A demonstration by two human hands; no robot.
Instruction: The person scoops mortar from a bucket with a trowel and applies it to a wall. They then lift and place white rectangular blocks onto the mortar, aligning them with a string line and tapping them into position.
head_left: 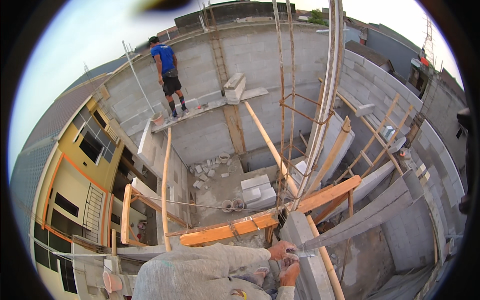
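Observation:
My left hand (282,250) reaches in from the left in a grey sleeve, its fingers closed close against my right hand. From below comes my right hand (289,273), with its fingers also curled shut. Between and just beyond them is a thin, pale flat piece (307,253), too small to name; what the fingers grip is hidden. Both hands are over the top of a narrow grey block wall (320,276). Beside that wall's far end, an orange wooden beam (230,233) runs left, and thin steel bars (281,125) rise with a tall pole.
A person (165,75) in a blue shirt stands on a plank scaffold (200,111) by the far wall. Pale blocks (258,192) are stacked on the floor far below, near buckets (232,205). A wooden ladder (380,135) leans at right. A long grey beam (367,215) slants beside my hands.

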